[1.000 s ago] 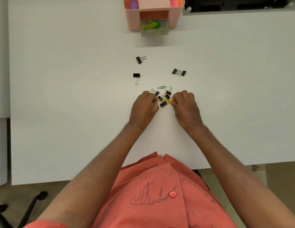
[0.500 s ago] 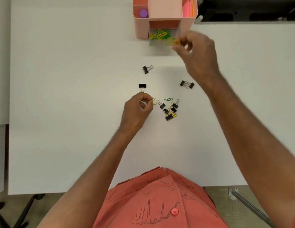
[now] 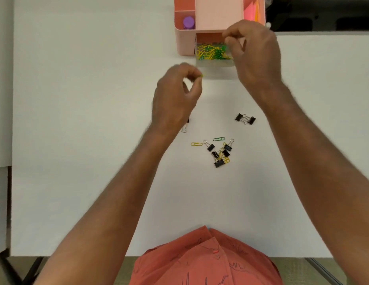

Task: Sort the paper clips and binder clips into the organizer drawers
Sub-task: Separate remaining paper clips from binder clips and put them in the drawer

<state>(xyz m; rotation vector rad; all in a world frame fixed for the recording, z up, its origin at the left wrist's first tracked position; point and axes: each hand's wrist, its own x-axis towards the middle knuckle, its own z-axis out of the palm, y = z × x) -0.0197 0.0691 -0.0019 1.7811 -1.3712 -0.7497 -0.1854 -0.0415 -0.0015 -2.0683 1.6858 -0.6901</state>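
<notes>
White table [image 3: 76, 140], drawer [image 3: 214, 63] holding paper clips [image 3: 212, 52]

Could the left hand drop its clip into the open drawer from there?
Probably yes: the left hand is just short of the open drawer, with nothing between; the right hand covers only its far side.

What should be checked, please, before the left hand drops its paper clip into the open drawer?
1. Drawer pulled out of the pink organizer: ok.
2. Drawer holds only yellow and green paper clips, so the sort matches: ok.
3. Left hand pinching a yellow clip: ok, a yellow tip shows at the fingertips.
4. Left hand above the drawer: not ok, it is short of the front edge.
5. Right hand clear of the drawer: not ok, it covers the right side.
6. Right hand empty: cannot tell.
</notes>
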